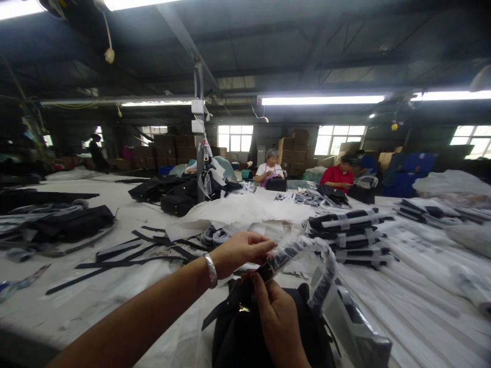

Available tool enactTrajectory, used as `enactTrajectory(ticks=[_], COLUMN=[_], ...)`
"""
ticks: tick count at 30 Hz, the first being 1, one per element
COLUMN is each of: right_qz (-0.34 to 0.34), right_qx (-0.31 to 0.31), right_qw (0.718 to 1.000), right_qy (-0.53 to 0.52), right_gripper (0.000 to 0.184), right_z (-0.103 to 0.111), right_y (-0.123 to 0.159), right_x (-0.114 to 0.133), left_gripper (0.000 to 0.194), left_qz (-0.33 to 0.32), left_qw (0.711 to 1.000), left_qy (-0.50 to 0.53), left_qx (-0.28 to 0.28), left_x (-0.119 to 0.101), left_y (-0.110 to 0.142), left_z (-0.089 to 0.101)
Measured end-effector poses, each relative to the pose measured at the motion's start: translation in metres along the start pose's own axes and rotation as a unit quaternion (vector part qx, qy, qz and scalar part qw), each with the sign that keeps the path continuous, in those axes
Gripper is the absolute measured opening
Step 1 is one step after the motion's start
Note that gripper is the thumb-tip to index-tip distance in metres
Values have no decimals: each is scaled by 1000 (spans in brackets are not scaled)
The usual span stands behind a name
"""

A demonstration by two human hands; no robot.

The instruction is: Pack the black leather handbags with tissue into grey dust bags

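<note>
A black handbag (249, 342) stands at the table's near edge, in front of me. Its handle (303, 248) arches up to the right, wound in clear plastic wrap. My right hand (276, 312) is closed around the black strap end at the handle's base, thumb on top. Just above it, my left hand (245, 250), with a silver bracelet on the wrist, pinches at the wrapped end of the handle. What lies between the left fingertips is too small to make out. Gold-coloured hardware (244, 308) shines on the bag below the right thumb.
Black straps (126, 260) lie loose to the left. Stacked wrapped black pieces (353, 237) sit beyond the handle, and a grey plastic holder (360, 327) stands right of the bag. A metal post (200, 153) rises from the table. Two people (270, 171) sit across it.
</note>
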State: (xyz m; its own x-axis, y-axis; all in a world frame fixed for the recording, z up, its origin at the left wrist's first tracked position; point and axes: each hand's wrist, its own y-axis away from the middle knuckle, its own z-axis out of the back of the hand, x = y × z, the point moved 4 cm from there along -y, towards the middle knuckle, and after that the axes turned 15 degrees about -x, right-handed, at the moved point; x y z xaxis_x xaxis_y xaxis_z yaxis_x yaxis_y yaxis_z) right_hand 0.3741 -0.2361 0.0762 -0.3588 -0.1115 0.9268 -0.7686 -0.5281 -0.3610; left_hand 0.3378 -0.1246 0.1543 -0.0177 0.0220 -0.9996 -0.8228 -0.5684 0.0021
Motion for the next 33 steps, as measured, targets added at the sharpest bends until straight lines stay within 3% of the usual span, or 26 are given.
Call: enactTrajectory(ticks=[4,8,16,25,33], right_qz=[-34,-48,-29,-37,-41], right_qx=[-3,1,14,14,32], right_qw=[999,997,997,996,993], right_qy=[-29,-63,-65,-76,-102], right_gripper=[53,52,49,51,49], right_z=[1,2,-2,-1,-3], right_y=[0,-1,-1,-1,0], right_x=[-10,-13,-3,-6,-5], left_gripper=[41,38,45,27,37], left_qz=[-40,-57,-30,-87,-65], left_qw=[997,995,996,990,990], left_qy=[-70,-71,-86,-94,-101], left_qx=[-18,-38,-19,-59,-69], left_x=[-9,-9,-2,-6,-5], left_y=[1,5,4,4,12], left_z=[0,4,3,-3,10])
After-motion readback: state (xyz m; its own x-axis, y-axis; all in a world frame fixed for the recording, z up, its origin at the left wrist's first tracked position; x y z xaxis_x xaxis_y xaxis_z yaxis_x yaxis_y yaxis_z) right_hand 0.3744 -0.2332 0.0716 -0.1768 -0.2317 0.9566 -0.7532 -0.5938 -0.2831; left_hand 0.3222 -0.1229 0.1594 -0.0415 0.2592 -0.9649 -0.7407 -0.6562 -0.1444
